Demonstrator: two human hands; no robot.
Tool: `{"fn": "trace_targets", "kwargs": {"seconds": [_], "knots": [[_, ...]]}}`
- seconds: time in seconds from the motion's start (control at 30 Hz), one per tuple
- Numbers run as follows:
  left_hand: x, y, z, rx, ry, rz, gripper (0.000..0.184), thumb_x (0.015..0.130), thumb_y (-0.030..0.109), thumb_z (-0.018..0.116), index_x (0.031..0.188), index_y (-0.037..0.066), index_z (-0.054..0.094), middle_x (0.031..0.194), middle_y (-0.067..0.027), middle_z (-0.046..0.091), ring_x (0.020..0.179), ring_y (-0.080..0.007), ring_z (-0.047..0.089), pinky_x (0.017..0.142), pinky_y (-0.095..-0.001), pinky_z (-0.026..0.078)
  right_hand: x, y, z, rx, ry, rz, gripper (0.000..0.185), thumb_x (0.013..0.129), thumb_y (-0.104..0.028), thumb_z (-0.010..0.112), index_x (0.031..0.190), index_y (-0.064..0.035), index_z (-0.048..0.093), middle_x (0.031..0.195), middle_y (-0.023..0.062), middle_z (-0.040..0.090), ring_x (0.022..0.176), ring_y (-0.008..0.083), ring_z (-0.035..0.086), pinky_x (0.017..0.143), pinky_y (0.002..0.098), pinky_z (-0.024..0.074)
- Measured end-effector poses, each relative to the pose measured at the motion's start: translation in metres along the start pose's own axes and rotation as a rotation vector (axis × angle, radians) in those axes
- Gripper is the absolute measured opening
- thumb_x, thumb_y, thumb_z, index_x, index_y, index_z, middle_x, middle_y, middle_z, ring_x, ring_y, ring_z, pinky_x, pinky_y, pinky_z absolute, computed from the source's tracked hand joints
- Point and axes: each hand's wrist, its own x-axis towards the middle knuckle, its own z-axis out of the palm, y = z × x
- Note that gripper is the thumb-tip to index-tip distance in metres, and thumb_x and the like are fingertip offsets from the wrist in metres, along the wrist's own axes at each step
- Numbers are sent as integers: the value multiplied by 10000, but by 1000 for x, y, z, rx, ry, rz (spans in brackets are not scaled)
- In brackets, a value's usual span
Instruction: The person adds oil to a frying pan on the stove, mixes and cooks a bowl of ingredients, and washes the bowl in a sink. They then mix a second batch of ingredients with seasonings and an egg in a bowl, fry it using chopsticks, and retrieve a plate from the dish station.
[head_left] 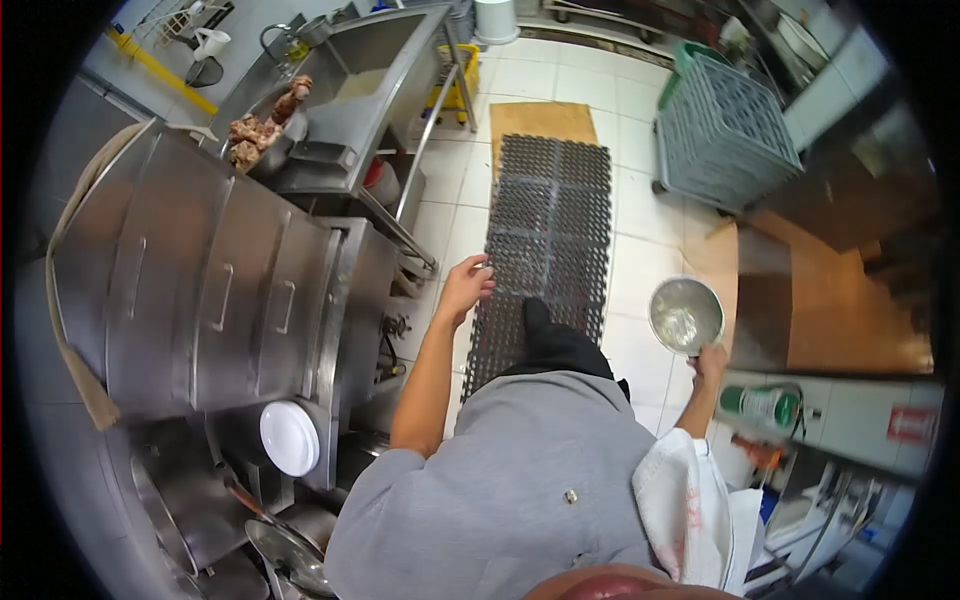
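My right hand [710, 364] is closed on a round metal pot [686, 315] at its near side. I cannot make out whether it holds a handle or the rim. The pot's inside faces up, with something pale and shiny at the bottom that I cannot identify. My left hand [467, 288] hangs in the air above the edge of the black perforated floor mat [550, 215]. Its fingers are loosely bent and apart, with nothing in them. A white cloth [690, 500] lies over my right upper arm.
Left of me stands a tall steel cabinet [215, 280] with handles. Beyond it, a steel sink counter [360, 110] carries a bowl of meaty bones [262, 130]. White plates [289, 438] and pots are at lower left. Grey wheeled racks [725, 130] stand at right.
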Motion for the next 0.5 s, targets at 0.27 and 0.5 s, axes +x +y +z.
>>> {"fn": "trace_targets", "kwargs": {"seconds": [0.27,0.5], "knots": [[106,129,-112,-62,400,26,483,922,193,585,1355,32,445,1124,-145,617,894,-184,630,743,-279,518,82,-360,432,-166,-913,-560,241,801,-108,508,967,36,609,670,34,553,523,110,514,448,261,435],[300,250,-187,-384,451,331,588,912,174,603,1379,7,288,1162,-197,566,929,-245,633,720,-360,575,27,-565,740,-317,-1448,-897,58,781,-76,509,770,-22,524,649,-9,477,556,96,499,489,267,429]]}}
